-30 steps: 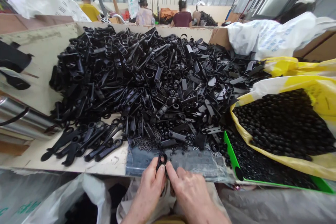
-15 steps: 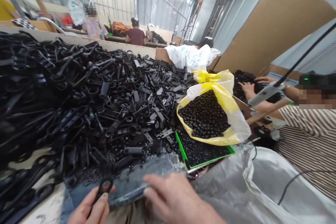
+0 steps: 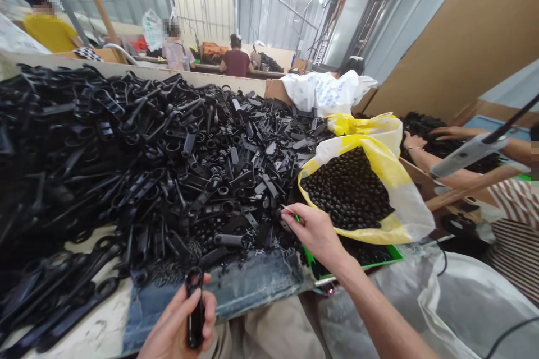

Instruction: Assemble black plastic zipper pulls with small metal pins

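Observation:
My left hand (image 3: 179,320) is closed around a black plastic handle part (image 3: 195,314) with a ring at its upper end, held upright in front of the table edge. My right hand (image 3: 314,233) reaches over the near left corner of the green tray (image 3: 381,256), at the edge of the pile of flat black plastic pieces (image 3: 269,151). Its thumb and forefinger are pinched together. What lies between those fingertips is too small to make out. Part of the tray is covered by my right wrist and by the bag of black balls (image 3: 349,190).
Long black ringed parts (image 3: 63,303) are heaped at the left. A blue-grey mat (image 3: 252,280) covers the table's front edge. At the right, a co-worker's hands (image 3: 416,143) are among dark parts, near a grey device on a rod (image 3: 467,154). Other people sit behind.
My right hand has moved from the mat forward and right to the pile's edge by the green tray. My left hand still holds the handle part, now turned more upright. The view has shifted left.

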A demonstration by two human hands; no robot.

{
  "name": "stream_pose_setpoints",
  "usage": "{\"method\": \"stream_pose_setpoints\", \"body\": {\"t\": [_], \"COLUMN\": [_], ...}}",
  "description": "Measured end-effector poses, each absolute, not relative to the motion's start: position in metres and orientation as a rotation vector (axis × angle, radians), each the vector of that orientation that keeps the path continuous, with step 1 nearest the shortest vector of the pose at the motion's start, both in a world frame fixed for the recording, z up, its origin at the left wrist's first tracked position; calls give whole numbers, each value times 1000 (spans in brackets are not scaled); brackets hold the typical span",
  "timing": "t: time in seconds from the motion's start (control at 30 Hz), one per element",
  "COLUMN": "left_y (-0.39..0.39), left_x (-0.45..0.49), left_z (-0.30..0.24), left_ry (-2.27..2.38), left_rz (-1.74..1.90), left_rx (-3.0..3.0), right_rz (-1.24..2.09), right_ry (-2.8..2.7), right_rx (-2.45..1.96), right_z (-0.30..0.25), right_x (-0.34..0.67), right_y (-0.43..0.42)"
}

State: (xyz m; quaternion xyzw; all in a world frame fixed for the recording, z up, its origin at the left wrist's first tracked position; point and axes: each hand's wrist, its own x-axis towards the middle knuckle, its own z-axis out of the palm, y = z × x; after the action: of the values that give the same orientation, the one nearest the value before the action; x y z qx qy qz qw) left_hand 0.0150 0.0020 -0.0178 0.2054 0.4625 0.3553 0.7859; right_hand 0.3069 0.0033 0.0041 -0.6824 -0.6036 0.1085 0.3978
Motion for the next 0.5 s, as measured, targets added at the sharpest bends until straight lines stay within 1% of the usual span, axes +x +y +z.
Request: {"method": "stream_pose_setpoints", "body": {"t": [0.07,0.13,0.23,0.3,0.37,0.4,0.5], "left_y": [2,1,-3,-4,-2,-1,-2], "left_x": [17,26,44,52,51,47,29], "left_z": [-18,-15,-7,-2,-2,-4,-14], "left_ry": [977,955,937,950,982,1009,1118], "left_rz": [769,766,772,825,894,923,991], "left_rx": [408,396,398,421,470,506,649], "right_rz": [314,468,979,1166,1214,1185,927], "right_ry": [-1413,-1240,-816,-665,-670,-744,-1175], "right_rx": [-1697,-1625,-1311,-1183,-1170,-1197,-1305], "right_z": [5,1,-17,-31,-41,-44,-42], "right_x": [298,274,223,194,178,174,177], "right_y": [-11,-26,-42,-49,-52,-52,-51]}}
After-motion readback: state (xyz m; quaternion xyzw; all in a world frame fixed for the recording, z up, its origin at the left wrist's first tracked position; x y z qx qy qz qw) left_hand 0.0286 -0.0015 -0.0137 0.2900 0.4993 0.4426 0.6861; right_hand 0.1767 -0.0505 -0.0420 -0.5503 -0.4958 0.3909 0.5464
